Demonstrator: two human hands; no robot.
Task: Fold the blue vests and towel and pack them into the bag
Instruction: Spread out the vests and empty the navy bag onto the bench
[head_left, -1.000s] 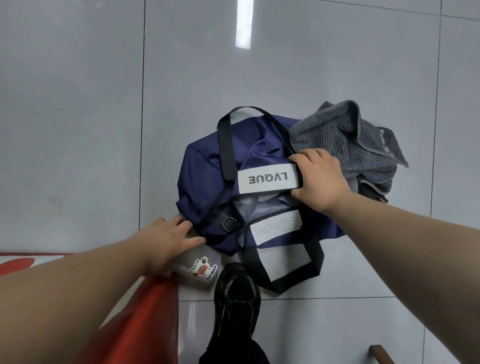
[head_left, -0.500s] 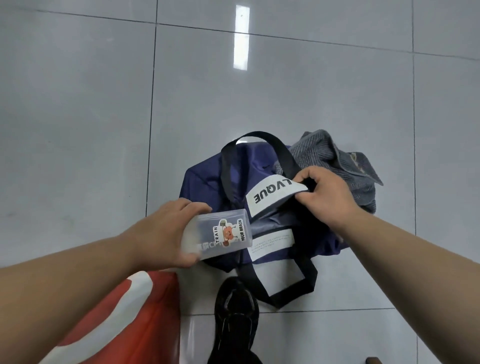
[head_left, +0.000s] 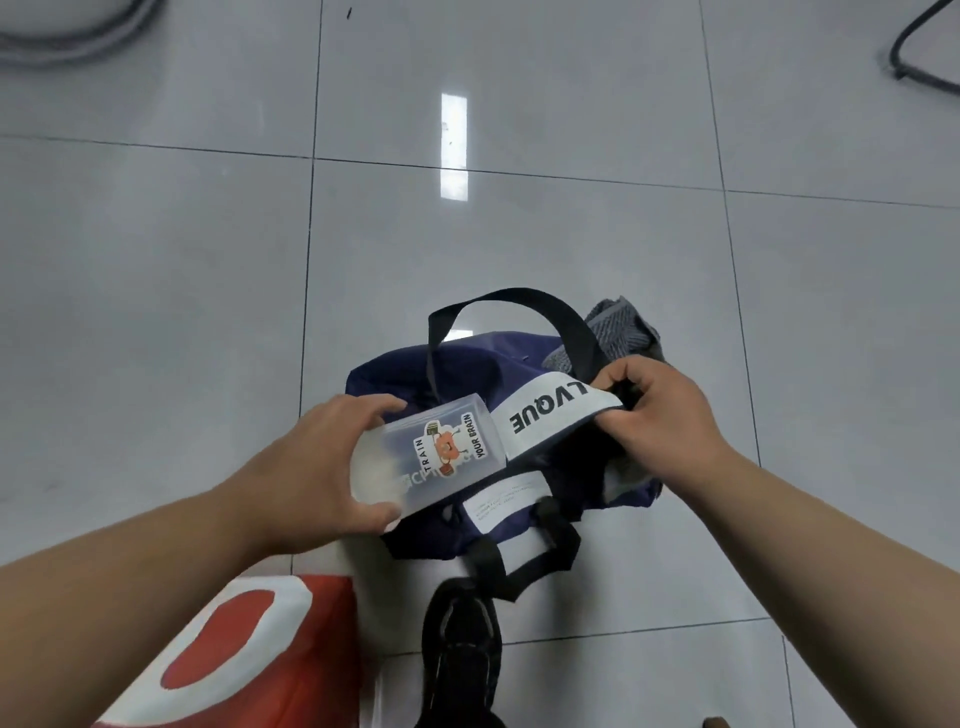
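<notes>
Lower left, on the floor (head_left: 156, 312): red-and-white item (head_left: 234, 649), not identified.

Left grip (head_left: 311, 467): closed round a clear plastic box (head_left: 441, 457), fingers over the top, thumb under the base. Box tilted, held above the left end of the bag (head_left: 395, 374), its far end just beside the white LVQUE panel (head_left: 550, 421).

Bag: navy, slack, resting on the floor, one black handle (head_left: 498, 306) arched above it. Black shoe (head_left: 462, 649) just beside the near strap.

Right grip (head_left: 665, 421): pinched on the right end of the panel and the bag edge, raising them to hold the mouth open.

Towel (head_left: 621, 327): grey, bunched, apparently not yet folded, on the floor behind the bag's right end, touching it, partly hidden by handle and right grip. Blue vests: not identifiable; bag interior too dark to read.

Probable faults:
- Mouth collapse, if the pinch slips off the slack fabric.
- Box snagging on the panel edge or handle during entry.
- Box slipping from a one-handed hold on smooth plastic.
- Too little room left for the towel, if the box lands crosswise.
</notes>
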